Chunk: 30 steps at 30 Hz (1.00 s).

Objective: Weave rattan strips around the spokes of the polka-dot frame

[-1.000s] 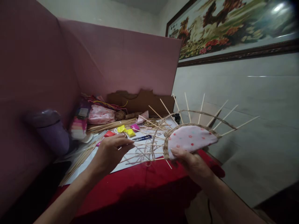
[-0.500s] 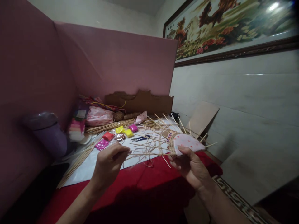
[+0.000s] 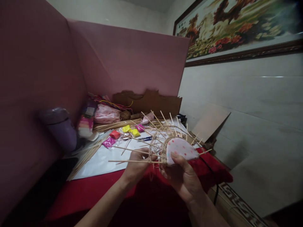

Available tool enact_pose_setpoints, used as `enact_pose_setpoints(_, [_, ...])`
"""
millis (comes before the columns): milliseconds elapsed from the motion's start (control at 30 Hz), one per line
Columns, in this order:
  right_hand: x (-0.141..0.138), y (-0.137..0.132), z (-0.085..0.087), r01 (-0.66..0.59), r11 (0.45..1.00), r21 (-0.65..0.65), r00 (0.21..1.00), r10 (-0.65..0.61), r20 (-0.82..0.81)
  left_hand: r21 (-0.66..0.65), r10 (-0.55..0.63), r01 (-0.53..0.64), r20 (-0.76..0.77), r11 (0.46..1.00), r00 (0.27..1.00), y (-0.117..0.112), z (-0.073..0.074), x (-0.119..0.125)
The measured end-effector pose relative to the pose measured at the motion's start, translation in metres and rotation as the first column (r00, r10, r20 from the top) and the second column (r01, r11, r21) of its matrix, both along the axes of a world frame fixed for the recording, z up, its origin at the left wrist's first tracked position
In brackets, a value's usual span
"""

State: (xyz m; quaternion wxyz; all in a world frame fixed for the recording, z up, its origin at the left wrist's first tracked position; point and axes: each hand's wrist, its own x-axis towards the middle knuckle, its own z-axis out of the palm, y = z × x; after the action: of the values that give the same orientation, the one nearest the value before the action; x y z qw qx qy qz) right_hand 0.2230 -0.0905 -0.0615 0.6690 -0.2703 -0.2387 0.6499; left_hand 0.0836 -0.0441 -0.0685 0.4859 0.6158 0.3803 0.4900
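Note:
My right hand [image 3: 181, 178] grips a small basket base [image 3: 181, 148] covered in pink dotted cloth, with a woven rim and several thin wooden spokes [image 3: 132, 150] sticking out of it. Its thumb lies on the cloth. My left hand [image 3: 138, 167] is closed just left of the base, its fingers pinching the loose cane strand [image 3: 151, 148] at the woven rim. Both hands hold the piece above the near edge of the red tablecloth [image 3: 94, 192].
On a white sheet [image 3: 106, 159] lie coloured clay packets [image 3: 129, 130], blue snips [image 3: 145, 138] and bundles of sticks [image 3: 111, 126]. A purple cup [image 3: 60, 127] stands at left, pink cloth bags [image 3: 105, 113] and brown cardboard [image 3: 151, 101] at the back. Pink partition boards [image 3: 132, 60] enclose the table.
My left hand has moved right from the spokes' ends to the woven rim. The base has swung from held out flat at right to close in front of me.

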Motion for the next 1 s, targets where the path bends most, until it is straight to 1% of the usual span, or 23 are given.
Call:
enact_pose_setpoints(67, [-0.004,0.002,-0.001,-0.079,0.995,-0.058,0.994,0.074,-0.081,-0.043,-0.029,0.030,0.039,0.999,0.999,0.001,-0.005,0.001])
enact_pose_setpoints(100, [-0.005,0.002,-0.001,-0.093,0.993,-0.073,0.990,0.084,-0.114,-0.060,-0.035,0.039,0.057,0.997,0.998,0.002,-0.008,0.001])
enact_pose_setpoints(200, [-0.009,0.005,-0.002,-0.060,0.997,-0.054,0.988,0.052,-0.143,-0.103,-0.057,0.067,0.097,0.992,0.994,0.000,-0.015,-0.003])
enact_pose_setpoints(333, [-0.016,0.007,-0.003,-0.141,0.990,0.030,0.989,0.142,-0.043,-0.154,-0.136,0.155,0.124,0.976,0.983,-0.005,-0.019,-0.002])
enact_pose_setpoints(400, [-0.020,0.009,-0.003,-0.173,0.984,0.048,0.985,0.174,-0.001,-0.174,-0.152,0.175,0.137,0.969,0.979,-0.007,-0.021,0.000])
enact_pose_setpoints(500, [-0.025,0.010,-0.005,-0.156,0.986,0.054,0.988,0.155,0.009,-0.187,-0.113,0.140,0.147,0.972,0.983,-0.010,-0.024,-0.001])
enact_pose_setpoints(533, [-0.025,0.010,-0.006,-0.136,0.989,0.065,0.991,0.136,0.007,-0.184,-0.079,0.104,0.136,0.978,0.987,-0.012,-0.025,-0.003])
enact_pose_setpoints(567, [-0.026,0.011,-0.007,-0.109,0.991,0.075,0.994,0.109,0.005,-0.156,-0.017,0.034,0.110,0.987,0.994,-0.014,-0.025,-0.005])
enact_pose_setpoints(600, [-0.026,0.012,-0.009,-0.078,0.993,0.084,0.997,0.078,0.002,-0.111,0.069,-0.059,0.082,0.992,0.994,-0.017,-0.024,-0.008])
enact_pose_setpoints(633, [-0.026,0.012,-0.011,-0.046,0.995,0.088,0.999,0.046,-0.003,0.017,0.238,-0.239,0.025,0.971,0.971,-0.021,-0.023,-0.010])
enact_pose_setpoints(667, [-0.027,0.012,-0.013,-0.016,0.996,0.086,1.000,0.017,-0.008,0.183,0.417,-0.412,0.015,0.893,0.909,-0.025,-0.022,-0.012])
enact_pose_setpoints(700, [-0.027,0.012,-0.015,0.011,0.997,0.080,1.000,-0.010,-0.015,0.316,0.521,-0.510,0.054,0.800,0.852,-0.029,-0.021,-0.013])
enact_pose_setpoints(733, [-0.028,0.011,-0.016,0.035,0.997,0.073,0.999,-0.034,-0.023,0.418,0.565,-0.545,0.087,0.726,0.820,-0.032,-0.020,-0.014])
enact_pose_setpoints(767, [-0.029,0.011,-0.018,0.054,0.996,0.066,0.998,-0.052,-0.032,0.491,0.583,-0.554,0.110,0.672,0.805,-0.035,-0.018,-0.013])
enact_pose_setpoints(800, [-0.031,0.010,-0.019,0.070,0.996,0.061,0.997,-0.067,-0.040,0.542,0.589,-0.548,0.115,0.637,0.800,-0.037,-0.017,-0.012])
enact_pose_setpoints(900, [-0.037,0.006,-0.020,0.098,0.994,0.045,0.994,-0.096,-0.058,0.647,0.630,-0.512,0.062,0.565,0.774,-0.037,-0.016,-0.008])
enact_pose_setpoints(1000, [-0.043,0.005,-0.021,0.097,0.995,0.024,0.993,-0.095,-0.066,0.689,0.683,-0.509,0.028,0.516,0.730,-0.034,-0.018,-0.006])
